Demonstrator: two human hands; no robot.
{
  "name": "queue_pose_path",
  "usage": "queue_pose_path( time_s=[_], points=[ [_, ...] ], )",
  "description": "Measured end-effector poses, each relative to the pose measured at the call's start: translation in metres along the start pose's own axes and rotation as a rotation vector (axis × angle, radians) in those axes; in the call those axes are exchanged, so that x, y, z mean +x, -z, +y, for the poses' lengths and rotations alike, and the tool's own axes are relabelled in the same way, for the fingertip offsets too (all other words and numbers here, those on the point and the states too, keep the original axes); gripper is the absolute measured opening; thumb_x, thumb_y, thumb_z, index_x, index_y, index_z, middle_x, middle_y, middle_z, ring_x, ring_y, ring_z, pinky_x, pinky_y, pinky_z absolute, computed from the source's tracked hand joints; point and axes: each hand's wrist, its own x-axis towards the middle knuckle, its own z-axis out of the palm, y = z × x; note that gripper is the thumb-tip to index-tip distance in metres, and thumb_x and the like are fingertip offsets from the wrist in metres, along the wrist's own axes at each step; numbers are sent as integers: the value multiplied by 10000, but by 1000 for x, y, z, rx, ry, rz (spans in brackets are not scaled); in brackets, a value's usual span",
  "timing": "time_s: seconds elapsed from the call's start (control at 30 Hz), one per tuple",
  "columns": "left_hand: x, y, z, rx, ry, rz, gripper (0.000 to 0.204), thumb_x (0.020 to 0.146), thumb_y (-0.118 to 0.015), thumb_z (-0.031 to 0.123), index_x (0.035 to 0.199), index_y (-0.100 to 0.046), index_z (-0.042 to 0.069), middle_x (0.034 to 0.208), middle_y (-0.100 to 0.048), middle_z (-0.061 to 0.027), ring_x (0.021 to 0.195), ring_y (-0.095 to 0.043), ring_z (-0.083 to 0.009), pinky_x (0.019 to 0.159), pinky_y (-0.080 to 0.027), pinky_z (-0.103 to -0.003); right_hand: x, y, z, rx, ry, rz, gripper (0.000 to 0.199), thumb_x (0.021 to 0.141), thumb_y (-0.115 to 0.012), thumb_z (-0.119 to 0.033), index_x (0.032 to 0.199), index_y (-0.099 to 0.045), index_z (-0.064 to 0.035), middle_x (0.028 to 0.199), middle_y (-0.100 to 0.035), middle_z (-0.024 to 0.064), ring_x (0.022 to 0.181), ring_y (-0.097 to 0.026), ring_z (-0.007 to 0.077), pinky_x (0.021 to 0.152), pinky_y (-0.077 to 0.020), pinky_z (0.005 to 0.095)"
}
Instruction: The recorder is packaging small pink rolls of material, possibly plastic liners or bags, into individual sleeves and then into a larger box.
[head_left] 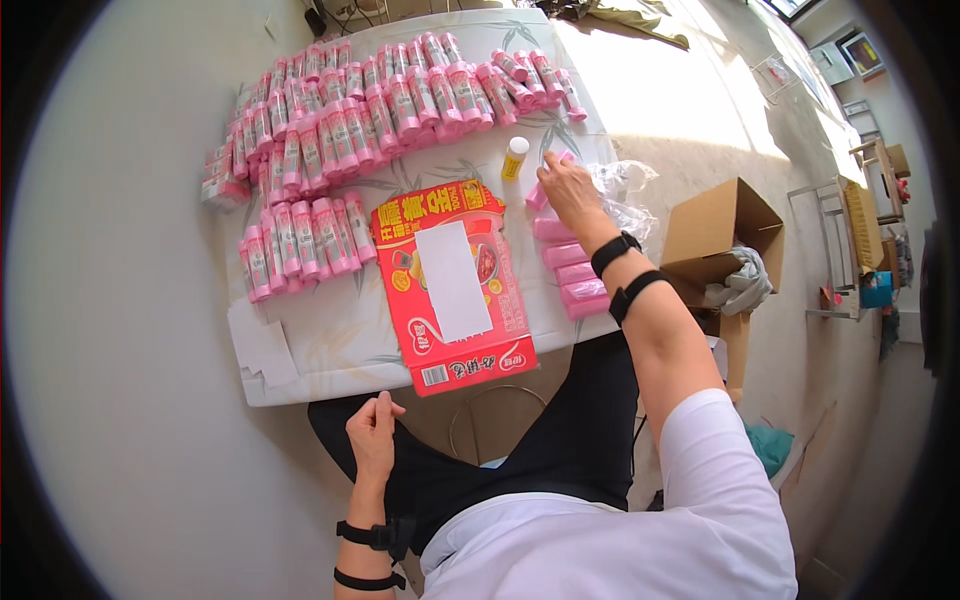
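My right hand [570, 192] reaches over the table's right side, its fingers closed around a pink plastic roll [537, 197]. Below it lies a column of similar bare pink rolls [583, 297]. My left hand [374, 436] is curled in a loose fist above my lap, just off the table's near edge, with nothing visible in it. Between the hands a flattened red and yellow carton [408, 320] bears a white sheet of paper [455, 280]. A yellow glue stick [514, 158] with a white cap stands upright left of my right hand.
Many pink rolls with printed paper bands [350, 135] fill the table's far and left parts, some stacked. White paper pieces [262, 345] lie at the near left corner. Clear plastic wrapping [625, 185] is at the right edge. An open cardboard box [725, 215] stands beyond it.
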Motion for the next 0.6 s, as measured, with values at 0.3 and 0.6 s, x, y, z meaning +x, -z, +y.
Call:
queue_pose_path(
  time_s=[0.3,0.6],
  points=[
    [-5,-41,28,-81,-30,-148,316,962,-528,236,787,-638,-3,572,-447,50,524,-371,-20,479,-277,-203,-17,44,-1,230,110,401,169,764,-601,-45,931,-604,-19,949,-588,87,826,-621,218,675,-511,303],
    [-33,-69,112,-607,-223,-554,545,968,-475,398,1323,-454,-15,1225,-545,-81,979,-516,-103,862,-404,-260,-142,229,-120,2616,-768,-217,282,858,-654,-178,1065,-592,3,854,-617,39,693,-542,91,619,-434,228]
  ],
)
